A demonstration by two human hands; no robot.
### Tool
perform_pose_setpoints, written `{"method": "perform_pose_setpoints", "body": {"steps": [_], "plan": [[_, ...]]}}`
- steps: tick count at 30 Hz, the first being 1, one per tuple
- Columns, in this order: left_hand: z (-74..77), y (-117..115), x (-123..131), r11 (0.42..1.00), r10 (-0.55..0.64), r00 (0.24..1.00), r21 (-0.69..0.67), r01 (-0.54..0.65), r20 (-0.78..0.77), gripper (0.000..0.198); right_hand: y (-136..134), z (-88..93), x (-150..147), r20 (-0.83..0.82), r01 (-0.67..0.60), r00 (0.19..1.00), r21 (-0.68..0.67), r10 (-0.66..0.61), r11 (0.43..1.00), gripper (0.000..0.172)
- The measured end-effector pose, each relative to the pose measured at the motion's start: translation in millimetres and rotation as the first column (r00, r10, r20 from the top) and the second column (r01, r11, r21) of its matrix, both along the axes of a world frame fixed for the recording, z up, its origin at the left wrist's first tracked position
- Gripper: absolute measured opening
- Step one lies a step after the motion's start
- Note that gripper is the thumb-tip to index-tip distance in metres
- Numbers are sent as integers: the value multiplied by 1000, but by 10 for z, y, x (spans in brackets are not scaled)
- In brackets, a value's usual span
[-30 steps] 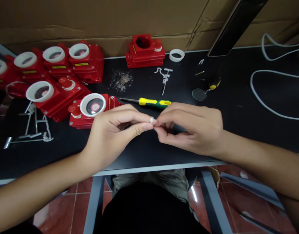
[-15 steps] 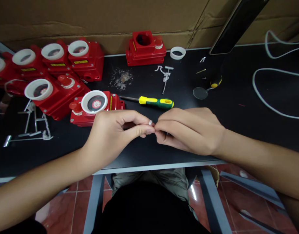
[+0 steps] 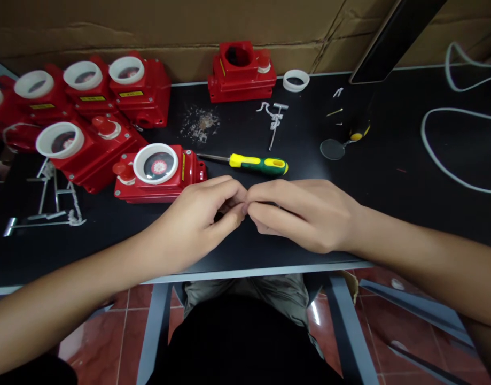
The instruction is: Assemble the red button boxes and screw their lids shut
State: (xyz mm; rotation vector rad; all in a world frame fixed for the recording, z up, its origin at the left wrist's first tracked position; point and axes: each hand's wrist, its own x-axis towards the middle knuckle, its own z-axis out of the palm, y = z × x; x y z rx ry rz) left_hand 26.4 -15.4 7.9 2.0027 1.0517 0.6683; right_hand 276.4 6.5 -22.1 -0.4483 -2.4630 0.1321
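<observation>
My left hand [image 3: 207, 219] and my right hand [image 3: 305, 214] meet fingertip to fingertip above the front of the black table [image 3: 229, 256]. Both are closed in a pinch, and the fingers hide whatever small piece lies between them. Just behind my left hand sits a red box [image 3: 145, 192] with a white ring round its round window and a red knob. Beyond the fingertips lies a screwdriver [image 3: 259, 163] with a yellow and green handle, its shaft pointing left. Neither hand touches it.
Several red boxes [image 3: 141, 96] crowd the back left; another red box [image 3: 242, 88] stands at the back beside a loose white ring [image 3: 296, 81]. Metal T-bars [image 3: 40, 224] lie left. A round clear disc [image 3: 332, 149], small pins and a white cable [image 3: 433, 155] are on the right.
My fingertips have closed together, covering the small whitish piece that showed at my left fingertips. My left hand has shifted slightly right. The view has tilted a little.
</observation>
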Motion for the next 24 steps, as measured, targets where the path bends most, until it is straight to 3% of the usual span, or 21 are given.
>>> {"method": "perform_pose_setpoints", "body": {"steps": [7, 14, 20, 24], "plan": [[-17, 22, -4, 965, 12, 996, -263, 12, 88, 15, -2, -54, 39, 30, 30, 999, 100, -33, 995, 29], [-39, 5, 1, 968, 40, 995, -250, -16, 90, 11, 7, -57, 28, 13, 66, 998, 68, -67, 995, 20], [-15, 5, 17, 978, 51, 996, -207, -34, 74, 16, 45, 43, 30, 68, -7, 998, 27, 5, 1000, 14], [-50, -5, -45, 954, 17, 996, -299, 9, 86, 9, 60, 11, 4, 36, -22, 999, 10, 22, 1000, 19]]}}
